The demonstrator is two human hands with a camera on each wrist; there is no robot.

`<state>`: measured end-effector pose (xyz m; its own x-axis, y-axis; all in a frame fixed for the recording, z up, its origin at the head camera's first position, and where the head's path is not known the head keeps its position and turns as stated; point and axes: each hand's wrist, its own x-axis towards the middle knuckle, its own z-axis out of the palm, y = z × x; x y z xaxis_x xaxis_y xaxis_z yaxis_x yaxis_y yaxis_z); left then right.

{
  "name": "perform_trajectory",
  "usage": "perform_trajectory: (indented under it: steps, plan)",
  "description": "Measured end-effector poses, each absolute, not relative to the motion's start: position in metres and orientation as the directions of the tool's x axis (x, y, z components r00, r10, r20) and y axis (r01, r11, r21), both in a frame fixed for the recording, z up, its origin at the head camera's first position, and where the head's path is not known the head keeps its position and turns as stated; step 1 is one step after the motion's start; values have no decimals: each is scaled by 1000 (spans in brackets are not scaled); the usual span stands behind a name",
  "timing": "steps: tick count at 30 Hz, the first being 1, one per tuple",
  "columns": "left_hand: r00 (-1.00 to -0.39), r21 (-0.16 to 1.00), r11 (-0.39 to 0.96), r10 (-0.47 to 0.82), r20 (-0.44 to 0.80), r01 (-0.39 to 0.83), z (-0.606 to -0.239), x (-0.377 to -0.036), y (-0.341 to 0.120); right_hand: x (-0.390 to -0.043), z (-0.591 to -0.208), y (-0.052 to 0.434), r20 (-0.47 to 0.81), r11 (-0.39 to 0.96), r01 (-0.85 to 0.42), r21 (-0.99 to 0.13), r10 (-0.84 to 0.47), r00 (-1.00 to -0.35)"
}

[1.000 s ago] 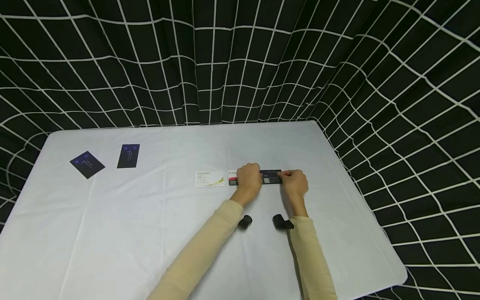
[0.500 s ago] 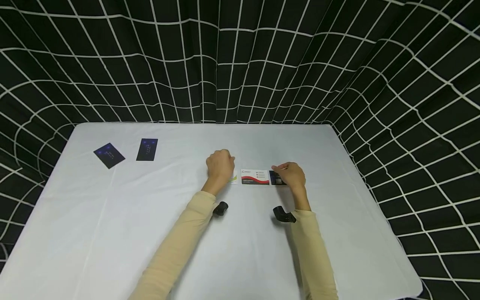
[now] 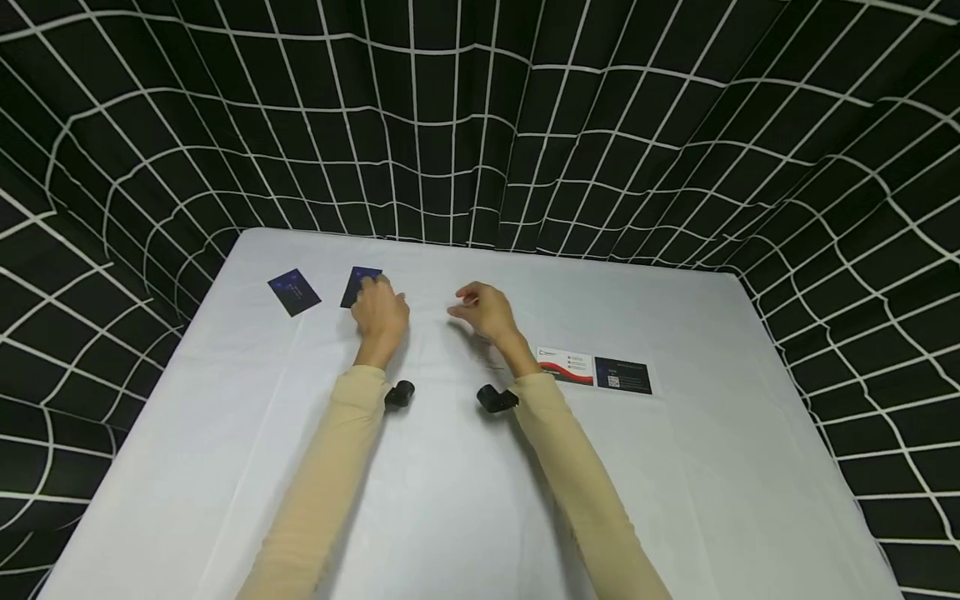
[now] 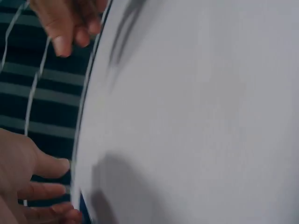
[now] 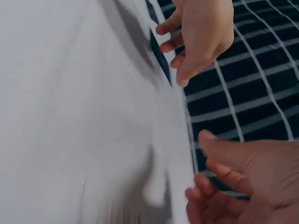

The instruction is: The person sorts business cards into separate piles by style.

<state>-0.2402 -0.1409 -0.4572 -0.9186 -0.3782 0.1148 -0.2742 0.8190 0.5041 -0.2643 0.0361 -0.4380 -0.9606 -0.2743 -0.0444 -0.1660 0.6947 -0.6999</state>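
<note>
My left hand (image 3: 381, 315) hovers at the near side of a dark blue business card (image 3: 349, 297), its fingertips covering part of it. In the left wrist view the fingers of this hand (image 4: 23, 179) are apart and hold nothing. To the right of it, my right hand (image 3: 491, 312) is raised over the white cloth. Its thumb and fingers (image 5: 224, 172) are loosely bent with a gap between them, and nothing is in them. Another dark blue card (image 3: 294, 292) lies turned at an angle farther left.
A white card with a red wave (image 3: 566, 367) lies beside a black card with a QR code (image 3: 626, 375). A white card (image 3: 491, 364) is mostly hidden behind my right wrist. A white-gridded black net (image 3: 450, 125) surrounds the table (image 3: 442, 500).
Both hands have left the row of cards and moved left, toward the dark blue cards. My right hand has let go of the black card, which now lies flat. The head view has turned left.
</note>
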Motion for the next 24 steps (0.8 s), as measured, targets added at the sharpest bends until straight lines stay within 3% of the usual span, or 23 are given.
perform_trajectory:
  steps: [8,19,24]
  plan:
    - [-869,463,768,-494,-13,-443,-468,-244,-183,-306,-451,-54,-51,623,-252,-740,-425,-904]
    - [-867,463,754,-494,-67,-465,-464,-244,-207,-322,-459,-121,-104,790,-457,-410,-538,-837]
    - [-886,525,737,-456,-80,-427,-465,-244,-209,-322,-459,-120,-98,805,-439,-399,-514,-852]
